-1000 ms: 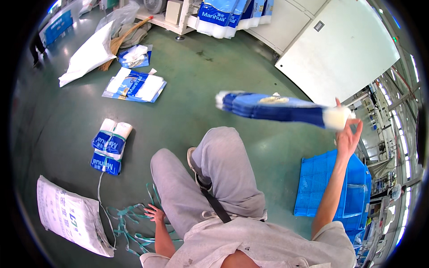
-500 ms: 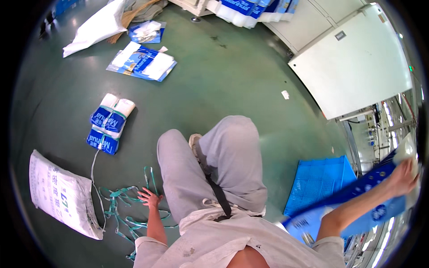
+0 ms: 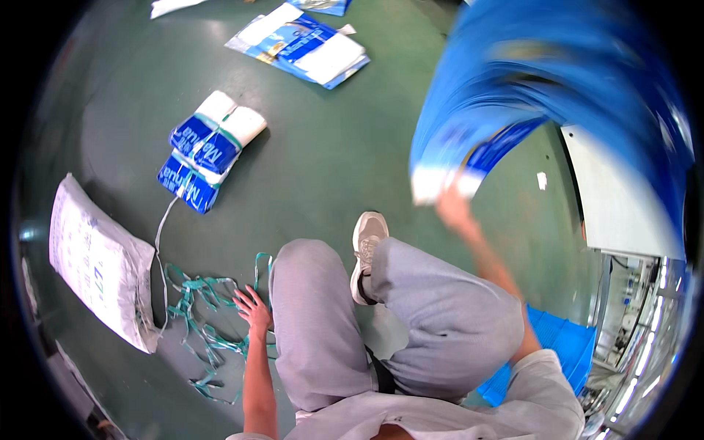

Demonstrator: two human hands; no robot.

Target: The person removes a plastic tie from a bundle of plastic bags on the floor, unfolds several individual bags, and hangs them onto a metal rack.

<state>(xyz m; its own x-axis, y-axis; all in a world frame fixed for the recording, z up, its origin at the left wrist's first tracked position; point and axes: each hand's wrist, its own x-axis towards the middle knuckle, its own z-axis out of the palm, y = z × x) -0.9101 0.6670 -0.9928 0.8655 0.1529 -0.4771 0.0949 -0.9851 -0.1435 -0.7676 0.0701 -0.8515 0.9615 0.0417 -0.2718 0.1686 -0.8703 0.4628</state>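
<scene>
Green floor, seated. Right hand (image 3: 456,209) now grips blurred blue-white bag bundle (image 3: 513,110), swung up from low right; left hand (image 3: 253,306) spread on teal straps (image 3: 205,323).

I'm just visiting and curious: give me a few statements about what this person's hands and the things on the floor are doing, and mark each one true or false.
1. The right hand grips a blurred blue and white stack of bags raised in the air. True.
2. The left hand holds a pair of scissors. False: it rests open on the floor by the tangle of green straps.
3. A tied blue and white bundle lies on the green floor. True.
4. The white sack lies on the person's right. False: it lies on their left.
5. The person is standing upright. False: they sit with grey-trousered legs folded.
</scene>
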